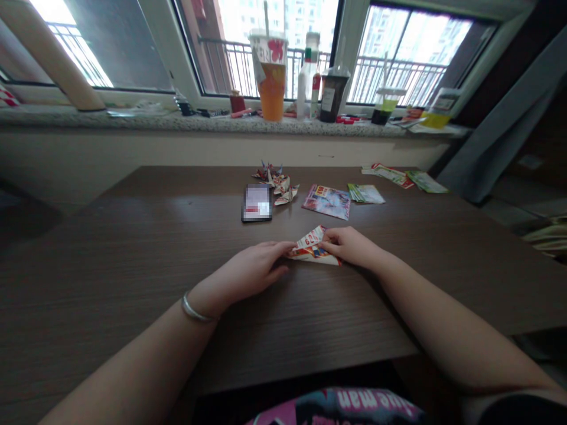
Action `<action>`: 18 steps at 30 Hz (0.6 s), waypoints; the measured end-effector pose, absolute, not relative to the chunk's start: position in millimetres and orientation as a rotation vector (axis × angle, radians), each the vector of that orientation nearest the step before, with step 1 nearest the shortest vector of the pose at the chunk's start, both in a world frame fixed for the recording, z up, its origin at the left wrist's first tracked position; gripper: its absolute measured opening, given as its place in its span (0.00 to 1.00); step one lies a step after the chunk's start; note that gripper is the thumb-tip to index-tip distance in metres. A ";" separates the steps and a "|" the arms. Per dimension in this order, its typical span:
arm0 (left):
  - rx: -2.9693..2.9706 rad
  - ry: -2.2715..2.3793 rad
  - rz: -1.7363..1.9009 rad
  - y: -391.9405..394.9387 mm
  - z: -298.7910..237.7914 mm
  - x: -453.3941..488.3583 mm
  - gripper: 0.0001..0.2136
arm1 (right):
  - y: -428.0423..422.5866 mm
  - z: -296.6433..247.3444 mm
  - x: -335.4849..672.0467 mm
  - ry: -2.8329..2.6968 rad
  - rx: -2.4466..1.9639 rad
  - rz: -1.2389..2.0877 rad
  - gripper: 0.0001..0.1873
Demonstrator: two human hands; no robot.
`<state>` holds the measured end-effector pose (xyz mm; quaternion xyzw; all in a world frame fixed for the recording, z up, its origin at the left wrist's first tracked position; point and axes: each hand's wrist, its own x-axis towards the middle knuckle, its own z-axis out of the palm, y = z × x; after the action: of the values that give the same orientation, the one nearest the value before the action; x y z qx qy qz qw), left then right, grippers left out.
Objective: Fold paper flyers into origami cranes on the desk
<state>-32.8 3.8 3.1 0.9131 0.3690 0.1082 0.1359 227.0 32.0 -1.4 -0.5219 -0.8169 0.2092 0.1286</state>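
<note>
A partly folded piece of printed paper (pixel 312 247), white, red and blue, lies on the brown wooden table (pixel 133 265). My left hand (pixel 254 268) pinches its left corner with fingers pressed together; a silver bangle sits on that wrist. My right hand (pixel 349 243) pinches the paper's right side, with a flap raised between the two hands. Both hands rest on the tabletop.
Beyond the hands lie a phone (pixel 257 202), several folded paper cranes (pixel 277 180), a printed sheet (pixel 326 200) and small paper stacks (pixel 365 193). The windowsill (pixel 177 123) carries drink cups (pixel 270 74), bottles and clutter. A grey curtain (pixel 500 130) hangs at right.
</note>
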 end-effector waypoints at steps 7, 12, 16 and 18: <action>2.782 0.965 0.222 2.6 3.6 -33.5 0.22 | 34.4 -5.3 226.9 -2.360 -1.593 0.536 0.12; 2.738 1.011 0.236 1.3 4.0 -32.5 0.24 | 34.6 -5.4 227.8 -2.369 -1.616 0.529 0.13; 2.659 1.046 0.273 2.3 4.0 -31.8 0.18 | 32.7 -3.4 228.8 -2.375 -1.604 0.486 0.14; 2.623 1.051 0.282 3.5 3.3 -31.7 0.16 | 31.8 -2.9 230.1 -2.358 -1.567 0.477 0.14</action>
<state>-31.7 3.5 3.3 0.9132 0.3659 0.0981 0.1504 230.1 31.8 -2.9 -0.5409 -0.8137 0.1646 0.1347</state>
